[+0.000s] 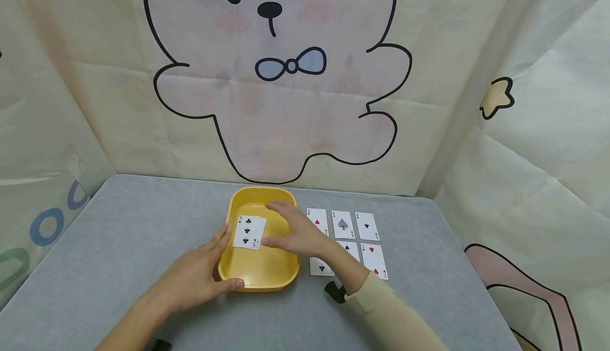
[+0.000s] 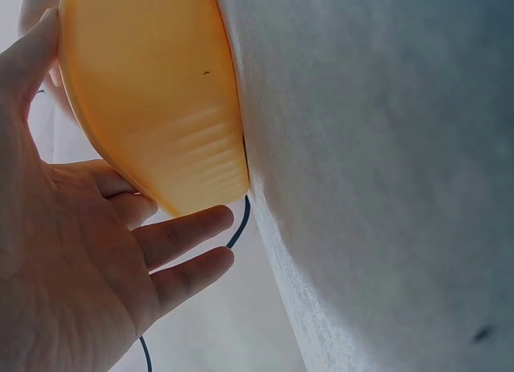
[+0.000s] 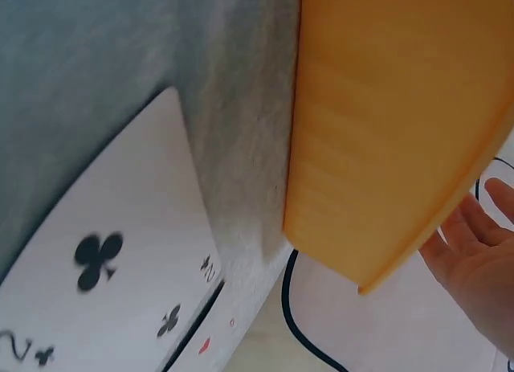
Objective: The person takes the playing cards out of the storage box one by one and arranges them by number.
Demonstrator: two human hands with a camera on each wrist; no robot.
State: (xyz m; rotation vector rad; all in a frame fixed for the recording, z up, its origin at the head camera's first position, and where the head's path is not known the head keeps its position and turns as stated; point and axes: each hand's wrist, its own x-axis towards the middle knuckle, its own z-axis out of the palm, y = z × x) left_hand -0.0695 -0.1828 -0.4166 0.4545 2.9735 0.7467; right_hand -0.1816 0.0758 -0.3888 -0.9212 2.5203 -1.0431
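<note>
A left hand (image 1: 197, 272) grips a yellow tray (image 1: 257, 274) by its rim; the right hand (image 1: 304, 233), thumb and fingers apart, hovers beside playing cards (image 1: 247, 233) inside; likely light, slick and bendable, they suit an edge pinch.

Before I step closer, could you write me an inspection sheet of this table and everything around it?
Surface: gray table, looks flat.
Things in use: yellow tray holding overlapping cards, three of clubs on top; six more cards face-up in two rows to its right, some partly hidden.
Clutter: a black piece by the right cuff.
Hands: left hand touches the tray's left side; right hand reaches over the tray, apparently holding nothing.
Cables: none certain; a dark curve beyond may be drawn.
Surroundings: pale cloth walls, bear cartoon.
</note>
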